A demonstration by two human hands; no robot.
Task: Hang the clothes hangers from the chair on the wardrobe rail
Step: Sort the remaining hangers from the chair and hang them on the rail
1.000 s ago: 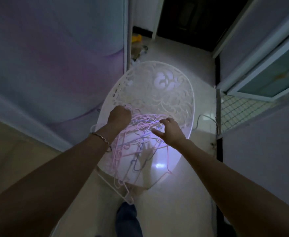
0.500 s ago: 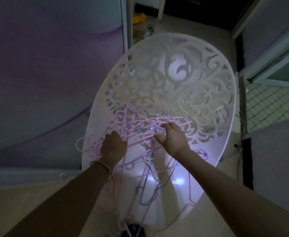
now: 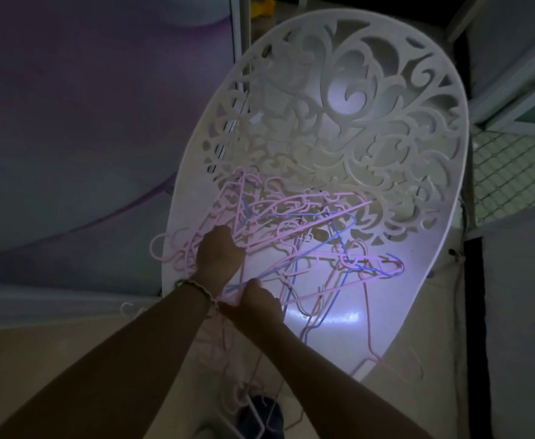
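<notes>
Right hand (image 3: 256, 304) nearer, left hand (image 3: 220, 253) ahead, each clamped on thin pink hangers (image 3: 310, 225) over lacy chair (image 3: 424, 248)

Dim room; purplish wall (image 3: 70, 122) left; pale floor (image 3: 427, 343); wire mesh (image 3: 513, 172) right.

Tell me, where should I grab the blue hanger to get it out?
Grab the blue hanger by its curved hook, reaching in from the chair's right side. The hook sticks out past the pink hangers at the pile's edge, while its arms run under the tangle. Lift gently; it may snag.
</notes>
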